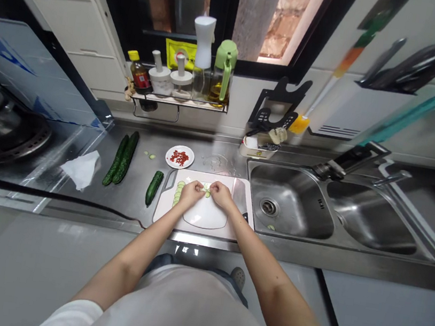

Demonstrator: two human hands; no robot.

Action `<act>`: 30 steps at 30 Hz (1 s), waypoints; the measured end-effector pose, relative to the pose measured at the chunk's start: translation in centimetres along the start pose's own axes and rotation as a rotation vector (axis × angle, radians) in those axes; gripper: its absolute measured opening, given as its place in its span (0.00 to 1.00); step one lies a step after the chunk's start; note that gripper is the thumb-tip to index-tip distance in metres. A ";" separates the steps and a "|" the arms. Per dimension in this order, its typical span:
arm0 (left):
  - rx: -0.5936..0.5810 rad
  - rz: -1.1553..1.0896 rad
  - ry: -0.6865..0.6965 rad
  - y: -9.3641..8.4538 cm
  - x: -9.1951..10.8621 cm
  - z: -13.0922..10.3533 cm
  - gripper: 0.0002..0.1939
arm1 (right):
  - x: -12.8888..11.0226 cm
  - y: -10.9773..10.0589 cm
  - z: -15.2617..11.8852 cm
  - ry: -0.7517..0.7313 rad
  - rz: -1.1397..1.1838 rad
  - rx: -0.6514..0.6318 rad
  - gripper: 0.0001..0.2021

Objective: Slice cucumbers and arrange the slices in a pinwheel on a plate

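Both hands meet over a white plate [205, 216] that lies on a white cutting board [165, 215]. My left hand [192, 194] is closed in a pinch at a pale green cucumber slice [207, 194]. Opposite it, my right hand [221, 195] pinches at the same small group of slices; the fingertips partly hide them. Left of my left hand, a row of overlapping cucumber slices [178, 192] rests on the board. A knife with a broad blade [240, 192] lies along the board's right side. A cut piece of cucumber [153, 188] is beside the board's left edge.
Two whole cucumbers [121, 157] and a white cloth [82, 169] lie to the left. Behind the board stands a small dish [178, 167] of chopped red pieces. A double sink [293, 203] borders the right. Several bottles and jars fill a wall rack [205, 106]. A dark cable [86, 202] crosses the counter.
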State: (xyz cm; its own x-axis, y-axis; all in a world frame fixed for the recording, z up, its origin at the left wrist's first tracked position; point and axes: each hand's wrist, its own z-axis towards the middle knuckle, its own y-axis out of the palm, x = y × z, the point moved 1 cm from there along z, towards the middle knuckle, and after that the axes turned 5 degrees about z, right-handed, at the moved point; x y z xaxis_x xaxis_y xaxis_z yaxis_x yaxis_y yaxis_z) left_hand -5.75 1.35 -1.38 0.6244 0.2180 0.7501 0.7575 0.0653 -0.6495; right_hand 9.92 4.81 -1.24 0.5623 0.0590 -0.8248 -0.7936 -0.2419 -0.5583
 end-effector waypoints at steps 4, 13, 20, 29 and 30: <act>-0.005 0.116 -0.001 -0.1 0.5 0.2 0.07 | -0.1 0.1 0.2 -0.004 -0.071 -0.006 0.06; -0.048 0.327 -0.022 -0.1 1.4 0.2 0.09 | -1.2 0.0 0.0 0.007 -0.217 -0.017 0.09; -0.062 0.404 -0.002 0.0 1.6 0.2 0.10 | -1.7 0.2 -0.1 0.014 -0.349 -0.036 0.11; -0.070 0.412 0.014 0.0 1.5 0.3 0.10 | -1.8 0.3 0.0 0.022 -0.415 -0.051 0.11; -0.071 0.407 0.014 0.0 1.6 0.3 0.10 | -1.8 0.3 0.0 0.021 -0.418 -0.051 0.11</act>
State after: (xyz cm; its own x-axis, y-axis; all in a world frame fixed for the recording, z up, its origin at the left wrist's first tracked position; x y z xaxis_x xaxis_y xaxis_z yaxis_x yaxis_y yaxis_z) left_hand -4.85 2.00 -0.25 0.8779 0.1992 0.4354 0.4589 -0.0907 -0.8839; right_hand 8.65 4.58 0.08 0.8383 0.1429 -0.5261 -0.4840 -0.2490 -0.8389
